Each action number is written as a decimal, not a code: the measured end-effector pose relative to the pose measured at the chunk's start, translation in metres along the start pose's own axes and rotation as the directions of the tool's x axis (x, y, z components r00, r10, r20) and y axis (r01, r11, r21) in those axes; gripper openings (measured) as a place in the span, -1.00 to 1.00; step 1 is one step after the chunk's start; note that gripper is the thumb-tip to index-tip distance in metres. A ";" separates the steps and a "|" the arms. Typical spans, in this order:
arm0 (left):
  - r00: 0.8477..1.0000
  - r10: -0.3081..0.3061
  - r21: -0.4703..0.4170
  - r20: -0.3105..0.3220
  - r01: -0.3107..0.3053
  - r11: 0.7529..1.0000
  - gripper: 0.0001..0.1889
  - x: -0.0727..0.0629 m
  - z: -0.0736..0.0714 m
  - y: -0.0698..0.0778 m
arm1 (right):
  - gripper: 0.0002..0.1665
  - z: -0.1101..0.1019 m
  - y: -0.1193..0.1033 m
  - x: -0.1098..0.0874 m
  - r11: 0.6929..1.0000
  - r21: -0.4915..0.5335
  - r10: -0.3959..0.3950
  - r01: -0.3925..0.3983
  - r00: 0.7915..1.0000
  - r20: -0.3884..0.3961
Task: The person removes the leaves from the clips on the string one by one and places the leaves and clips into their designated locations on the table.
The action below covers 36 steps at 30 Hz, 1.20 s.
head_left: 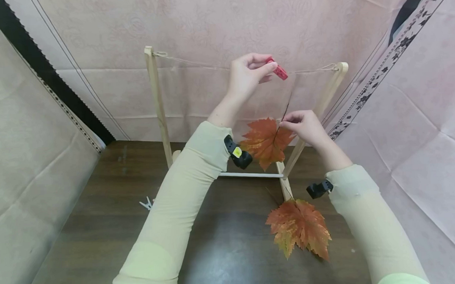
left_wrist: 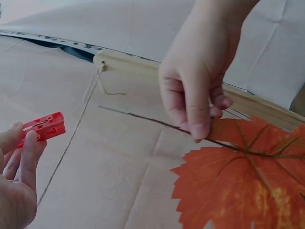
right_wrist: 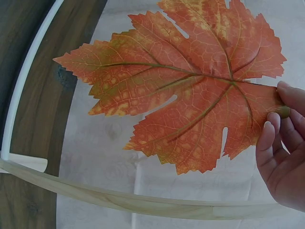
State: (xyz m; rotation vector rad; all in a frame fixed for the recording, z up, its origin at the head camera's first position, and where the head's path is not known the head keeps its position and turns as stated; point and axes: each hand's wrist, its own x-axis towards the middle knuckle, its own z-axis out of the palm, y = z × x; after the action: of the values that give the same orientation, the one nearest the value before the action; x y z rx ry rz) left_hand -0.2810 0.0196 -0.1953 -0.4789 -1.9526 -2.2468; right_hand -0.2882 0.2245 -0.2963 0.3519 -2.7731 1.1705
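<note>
My left hand [head_left: 246, 75] pinches a red clothespin [head_left: 277, 68] beside the string [head_left: 209, 65] that runs between two wooden posts. In the left wrist view the red clothespin [left_wrist: 44, 128] stands apart from the string. Lower and to the right, my right hand [head_left: 304, 126] pinches an orange artificial maple leaf [head_left: 267, 141] near the base of its stem. The thin dark stem [left_wrist: 152, 121] points up toward the string. The right wrist view shows the held leaf [right_wrist: 190, 90] spread flat, its edge between thumb and fingers.
Another orange leaf [head_left: 300, 227] lies on the dark wooden table [head_left: 224, 252]. A pale clothespin [head_left: 148, 203] sits left of the left arm. The wooden frame has a left post [head_left: 158, 102], a right post [head_left: 333, 84] and a white crossbar [head_left: 252, 175]. Pale cloth [head_left: 207, 24] hangs behind.
</note>
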 end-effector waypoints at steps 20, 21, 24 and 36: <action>0.993 0.011 0.003 0.119 -0.012 1.000 -0.59 0.000 -0.049 -0.012 | -0.74 0.006 -0.002 -0.009 1.000 -0.016 0.023 -0.022 0.993 0.113; 0.991 0.011 0.004 0.130 -0.012 1.000 -0.60 -0.002 -0.051 -0.012 | -0.75 0.006 -0.001 -0.010 1.000 -0.008 0.023 -0.022 0.993 0.114; 0.987 -0.003 0.028 0.158 -0.002 1.000 -0.62 -0.010 -0.056 -0.014 | -0.74 0.006 -0.001 -0.012 1.000 -0.005 0.026 -0.025 0.992 0.125; 0.987 -0.053 0.141 0.154 0.032 0.989 -0.65 -0.041 -0.075 -0.043 | -0.80 0.010 0.000 -0.016 0.999 -0.031 0.018 -0.013 0.980 0.197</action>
State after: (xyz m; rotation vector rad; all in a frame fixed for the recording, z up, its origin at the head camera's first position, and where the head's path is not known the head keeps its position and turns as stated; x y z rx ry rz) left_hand -0.2672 -0.0521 -0.2576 -0.6198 -2.1976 -2.1375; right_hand -0.2733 0.2203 -0.3059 0.4689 -2.9633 1.1561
